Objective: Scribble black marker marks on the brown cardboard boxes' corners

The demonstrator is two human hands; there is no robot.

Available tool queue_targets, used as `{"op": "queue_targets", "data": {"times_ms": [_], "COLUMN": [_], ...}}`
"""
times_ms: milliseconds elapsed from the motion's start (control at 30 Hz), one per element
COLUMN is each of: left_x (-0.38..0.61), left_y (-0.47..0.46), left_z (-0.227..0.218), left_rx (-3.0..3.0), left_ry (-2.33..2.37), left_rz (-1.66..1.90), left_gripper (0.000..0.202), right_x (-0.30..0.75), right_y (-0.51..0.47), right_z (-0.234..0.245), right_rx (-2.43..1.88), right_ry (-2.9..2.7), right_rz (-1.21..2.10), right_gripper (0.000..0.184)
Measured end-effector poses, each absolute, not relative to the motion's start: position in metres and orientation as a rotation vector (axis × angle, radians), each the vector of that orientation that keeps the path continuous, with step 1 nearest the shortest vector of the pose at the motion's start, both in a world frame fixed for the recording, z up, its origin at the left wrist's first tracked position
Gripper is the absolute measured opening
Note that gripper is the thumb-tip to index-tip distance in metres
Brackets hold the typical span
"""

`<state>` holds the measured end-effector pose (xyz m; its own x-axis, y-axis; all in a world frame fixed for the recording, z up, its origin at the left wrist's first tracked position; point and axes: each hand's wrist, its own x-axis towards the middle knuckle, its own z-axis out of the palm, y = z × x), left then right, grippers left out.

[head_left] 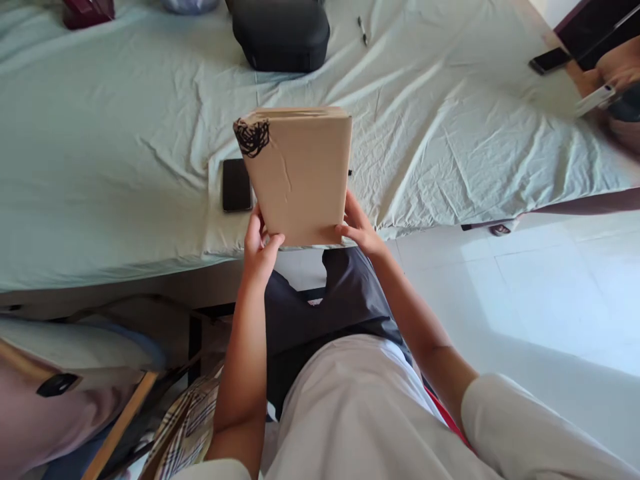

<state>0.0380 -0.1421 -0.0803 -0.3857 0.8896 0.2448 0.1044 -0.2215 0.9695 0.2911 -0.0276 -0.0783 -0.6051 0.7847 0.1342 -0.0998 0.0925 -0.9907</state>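
I hold a thick book wrapped in tan paper (300, 177) upright above the near edge of the bed, with a black scribble at its top left corner. My left hand (260, 247) grips its lower left corner, thumb on the cover. My right hand (357, 227) grips the lower right edge, fingers curled behind. Both hands are closed on the book.
A pale green sheet covers the bed (125, 153). A black phone (237, 185) lies just left of the book. Farther back sit a black case (280, 33) and a pen (362, 30). Another phone (549, 60) lies far right. White floor tiles (550, 287) are at right.
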Motion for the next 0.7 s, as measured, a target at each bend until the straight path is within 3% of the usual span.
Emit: {"op": "queue_targets", "data": {"times_ms": [133,267,533,700], "left_x": [0.01,0.004,0.012,0.008], "left_y": [-0.074,-0.026,-0.016,-0.014], "left_z": [-0.104,-0.125,-0.157,-0.157], "left_rx": [1.371,1.344,1.213,1.242], "left_ry": [1.325,1.241,1.142,1.139], "left_rz": [1.785,1.865,1.988,1.967], "left_gripper": [0.094,0.103,0.08,0.08], "right_x": [0.252,0.228,0.225,0.222], "right_y": [0.028,0.054,0.054,0.058], "right_z": [-0.101,-0.112,-0.119,-0.12], "right_rx": [-0.545,-0.572,-0.628,-0.6], "right_ry": [-1.565,-1.517,-1.504,-1.465], "right_rz": [1.497,1.396,1.351,1.376], "right_gripper": [0.1,0.102,0.097,0.097]}}
